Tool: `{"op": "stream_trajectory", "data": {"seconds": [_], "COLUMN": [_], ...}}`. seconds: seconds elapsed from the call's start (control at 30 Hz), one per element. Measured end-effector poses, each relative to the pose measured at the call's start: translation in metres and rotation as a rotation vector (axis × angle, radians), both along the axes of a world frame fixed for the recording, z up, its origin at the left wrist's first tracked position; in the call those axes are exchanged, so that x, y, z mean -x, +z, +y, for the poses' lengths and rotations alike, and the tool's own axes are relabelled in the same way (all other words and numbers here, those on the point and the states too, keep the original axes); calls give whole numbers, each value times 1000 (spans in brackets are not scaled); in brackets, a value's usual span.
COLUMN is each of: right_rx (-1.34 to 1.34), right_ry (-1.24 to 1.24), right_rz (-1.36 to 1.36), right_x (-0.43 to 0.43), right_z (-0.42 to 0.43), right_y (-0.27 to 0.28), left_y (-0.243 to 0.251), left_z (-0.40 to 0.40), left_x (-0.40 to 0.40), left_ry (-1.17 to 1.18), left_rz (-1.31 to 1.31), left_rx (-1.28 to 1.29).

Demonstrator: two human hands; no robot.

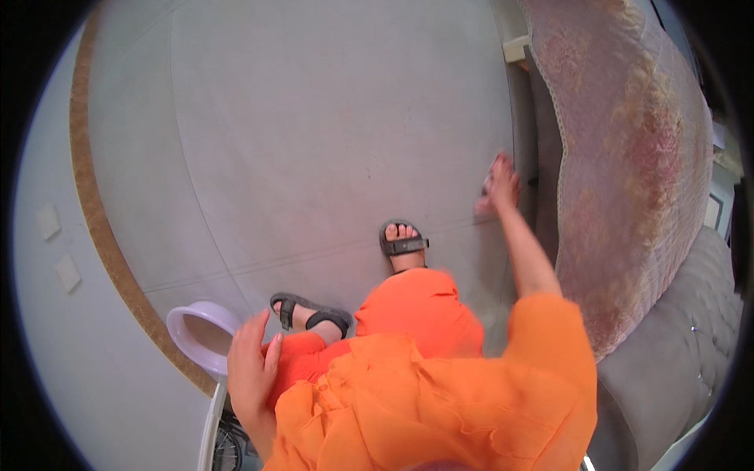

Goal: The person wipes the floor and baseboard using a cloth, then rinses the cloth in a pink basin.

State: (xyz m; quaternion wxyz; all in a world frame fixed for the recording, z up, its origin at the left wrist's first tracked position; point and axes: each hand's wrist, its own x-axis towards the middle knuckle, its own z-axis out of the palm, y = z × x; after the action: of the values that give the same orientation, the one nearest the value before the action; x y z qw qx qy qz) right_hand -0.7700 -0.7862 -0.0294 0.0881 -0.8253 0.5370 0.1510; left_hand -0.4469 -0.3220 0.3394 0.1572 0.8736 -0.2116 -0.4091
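Note:
My left hand (pixel 250 359) hangs beside my left leg with its fingers apart and nothing in it, near a pale lilac plastic tub (pixel 177 332) by the wall. My right hand (pixel 502 187) reaches out over the floor near the bed's side; it is blurred, and something dark and pinkish shows at its palm, too unclear to name. Below me, my feet wear black strapped sandals (pixel 406 244), the right one flat on grey floor covering (pixel 330 147). I wear orange clothing.
At the right a bed stands with a quilted floral bedspread (pixel 636 147) and a grey tufted headboard (pixel 677 335). A pale wall with brown skirting (pixel 97 194) and two white switch plates (pixel 68 272) runs along the left. Part of a spoked wheel (pixel 227 450) shows through a doorway at the bottom left.

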Motion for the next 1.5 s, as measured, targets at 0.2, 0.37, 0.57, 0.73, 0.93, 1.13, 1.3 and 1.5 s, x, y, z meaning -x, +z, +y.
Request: {"op": "stream_trajectory", "data": {"seconds": [0.2, 0.37, 0.57, 0.73, 0.93, 1.13, 1.3, 1.5], "right_rx": [9, 29, 148, -633, 78, -466, -711, 44], "right_ry": [-84, -735, 371, -169, -83, 450, 110, -147], "right_rz": [-386, -642, -625, -850, -482, -652, -869, -437], "right_x": [-7, -171, -229, -189, -208, -280, -216, -163], "right_z": [-12, 46, 142, 23, 59, 220, 131, 18], "right_y": [-26, 39, 30, 100, 22, 51, 78, 40], "left_y": [2, -2, -6, 2, 5, 5, 7, 3], "left_z": [2, 3, -24, 2, 23, -9, -3, 9], "left_x": [4, -6, -4, 5, 7, -1, 5, 6], "left_ry": [-61, 8, -39, -7, 79, 51, 115, 48], "left_rz": [33, 2, 41, -58, -45, 2, 44, -3], "left_rx": [-67, -150, -18, -41, -220, -73, -74, -179]}}
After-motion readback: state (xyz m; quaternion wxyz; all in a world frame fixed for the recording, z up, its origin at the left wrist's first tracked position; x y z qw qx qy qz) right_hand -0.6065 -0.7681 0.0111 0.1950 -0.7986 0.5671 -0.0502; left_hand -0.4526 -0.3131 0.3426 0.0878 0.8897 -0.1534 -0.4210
